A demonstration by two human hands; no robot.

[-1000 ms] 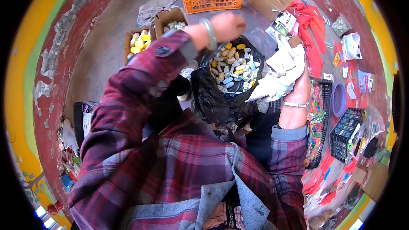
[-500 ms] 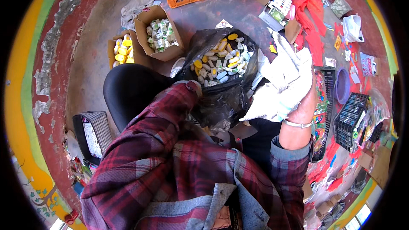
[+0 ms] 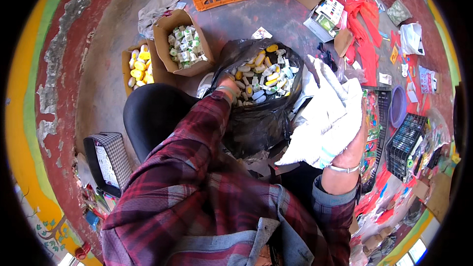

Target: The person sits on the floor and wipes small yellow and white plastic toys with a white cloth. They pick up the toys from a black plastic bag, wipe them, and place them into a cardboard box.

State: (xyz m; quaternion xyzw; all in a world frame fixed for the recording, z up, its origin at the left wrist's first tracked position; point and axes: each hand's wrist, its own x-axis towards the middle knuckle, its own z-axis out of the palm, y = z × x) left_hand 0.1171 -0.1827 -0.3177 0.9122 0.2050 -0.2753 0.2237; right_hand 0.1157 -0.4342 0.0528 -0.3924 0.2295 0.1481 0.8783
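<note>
A black plastic bag [image 3: 258, 128] lies open between my legs. It holds a heap of small yellow, grey and white oval pieces and blocky white ones [image 3: 270, 80]. My left hand [image 3: 227, 83] is at the bag's left edge, beside the heap, its fingers hidden or too small to make out. On the right, my right hand [image 3: 351, 151] is closed on a crumpled white cloth [image 3: 327, 113], which covers most of its fingers and hangs beside the bag.
Left of the bag stand a cardboard box [image 3: 203, 69] of white-green pieces and another box [image 3: 126, 71] of yellow-white ones. An orange crate [image 3: 217, 1] is at the far side. Rightward are a purple basin [image 3: 397, 106], a black crate [image 3: 405, 135] and red cloth [image 3: 363, 44].
My left hand has moved forward and now shows at the bag's left edge, where the sleeve hid it before. The right hand still holds the white cloth, slightly lower.
</note>
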